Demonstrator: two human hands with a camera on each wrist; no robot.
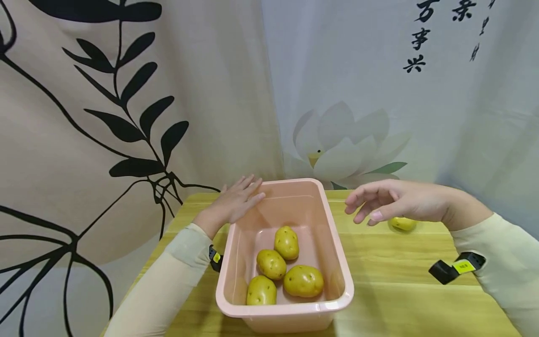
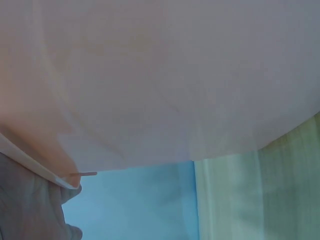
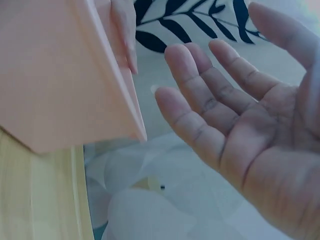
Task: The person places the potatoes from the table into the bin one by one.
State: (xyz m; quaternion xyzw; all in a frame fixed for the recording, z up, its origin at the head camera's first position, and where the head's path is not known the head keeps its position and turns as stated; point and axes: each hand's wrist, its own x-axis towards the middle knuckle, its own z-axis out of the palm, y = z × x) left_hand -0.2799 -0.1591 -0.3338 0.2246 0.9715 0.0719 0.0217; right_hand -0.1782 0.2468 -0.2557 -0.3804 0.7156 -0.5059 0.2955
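Note:
A pink plastic tub holds several yellow potatoes on its floor. On the tub's far left corner rests my left hand, its fingers fairly straight over the rim. In the left wrist view the tub's outer wall fills most of the picture, and only part of the hand shows at the lower left. My right hand hovers to the right of the tub, fingers loosely bent and holding nothing. Its bare palm shows in the right wrist view. Another potato lies on the table, partly hidden behind the right hand.
The tub stands on a wooden table, whose far edge meets a hanging curtain. Dark leaves, a lotus and written characters are printed on the curtain. A black strap with a yellow label sits at the right wrist.

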